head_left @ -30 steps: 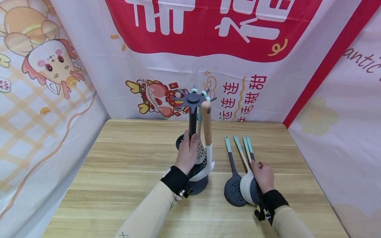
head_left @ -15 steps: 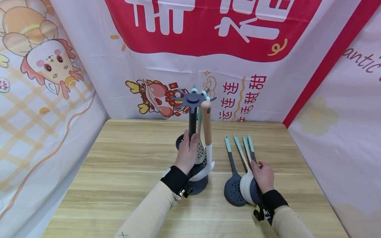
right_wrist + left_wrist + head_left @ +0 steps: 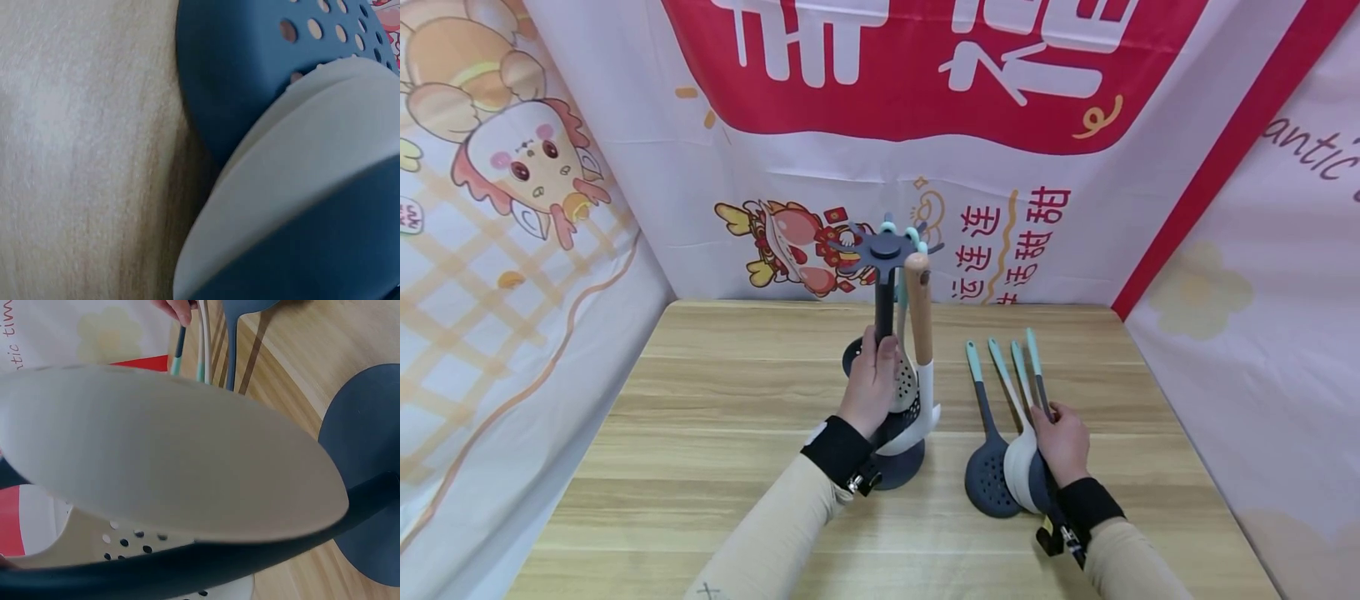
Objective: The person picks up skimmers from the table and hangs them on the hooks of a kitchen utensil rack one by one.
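Our left hand still grips the dark upright rack pole while our right hand has tilted the rightmost teal-tipped dark utensil handle up, so lifting has begun.

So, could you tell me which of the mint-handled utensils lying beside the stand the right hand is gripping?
The rightmost utensil: the right hand grips its dark shaft and its mint tip is raised, while the other three lie flat on the table.
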The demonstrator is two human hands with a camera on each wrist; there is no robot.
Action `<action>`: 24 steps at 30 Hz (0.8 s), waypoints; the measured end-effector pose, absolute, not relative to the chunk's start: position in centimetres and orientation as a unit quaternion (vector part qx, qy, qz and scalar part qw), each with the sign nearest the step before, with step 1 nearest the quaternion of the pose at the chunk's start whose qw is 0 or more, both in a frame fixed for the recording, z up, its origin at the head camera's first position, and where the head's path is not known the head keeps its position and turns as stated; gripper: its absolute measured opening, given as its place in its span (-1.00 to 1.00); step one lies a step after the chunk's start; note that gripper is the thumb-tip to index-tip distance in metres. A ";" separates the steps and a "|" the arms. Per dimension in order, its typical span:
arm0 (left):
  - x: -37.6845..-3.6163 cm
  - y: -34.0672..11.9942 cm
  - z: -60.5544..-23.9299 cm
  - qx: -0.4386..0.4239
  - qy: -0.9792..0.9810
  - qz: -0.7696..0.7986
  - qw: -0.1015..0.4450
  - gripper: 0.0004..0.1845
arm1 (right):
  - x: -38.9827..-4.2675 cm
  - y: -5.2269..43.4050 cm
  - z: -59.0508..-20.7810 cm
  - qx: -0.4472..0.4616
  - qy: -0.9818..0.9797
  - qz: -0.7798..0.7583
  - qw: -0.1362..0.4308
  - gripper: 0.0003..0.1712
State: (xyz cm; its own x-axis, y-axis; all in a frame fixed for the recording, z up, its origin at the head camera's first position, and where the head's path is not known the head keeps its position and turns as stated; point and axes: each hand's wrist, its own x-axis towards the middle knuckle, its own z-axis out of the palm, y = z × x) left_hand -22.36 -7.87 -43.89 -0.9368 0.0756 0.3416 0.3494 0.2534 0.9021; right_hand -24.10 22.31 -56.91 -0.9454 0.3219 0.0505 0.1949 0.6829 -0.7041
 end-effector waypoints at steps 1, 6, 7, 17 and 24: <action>-22.4 -8.0 -43.9 -0.146 -0.781 -0.596 0.113 -0.17 | -24.1 22.3 -56.9 -0.141 -0.914 0.372 0.087 -0.47; -22.9 -9.1 -44.2 -0.228 -0.766 -0.593 0.099 -0.39 | -23.9 22.2 -56.5 -0.142 -0.913 0.373 0.085 -0.49; -22.9 -9.4 -44.2 -0.241 -0.763 -0.592 0.093 -0.45 | -23.9 22.2 -56.5 -0.143 -0.912 0.375 0.080 -0.48; -23.1 -10.2 -43.9 -0.266 -0.755 -0.597 0.054 -0.61 | -23.5 21.5 -55.1 -0.140 -0.903 0.400 0.069 -0.51; -23.1 -10.0 -43.9 -0.268 -0.748 -0.603 0.064 -0.66 | -23.2 21.4 -54.0 -0.139 -0.895 0.418 0.065 -0.50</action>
State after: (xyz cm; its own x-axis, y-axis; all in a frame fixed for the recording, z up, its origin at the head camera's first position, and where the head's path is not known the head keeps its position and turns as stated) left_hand -23.09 -9.95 -43.85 -0.8485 0.3242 0.4183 0.4776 0.1285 0.8691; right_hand -23.21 21.40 -53.99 -0.9532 0.3022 -0.0002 0.1940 0.6115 -0.7670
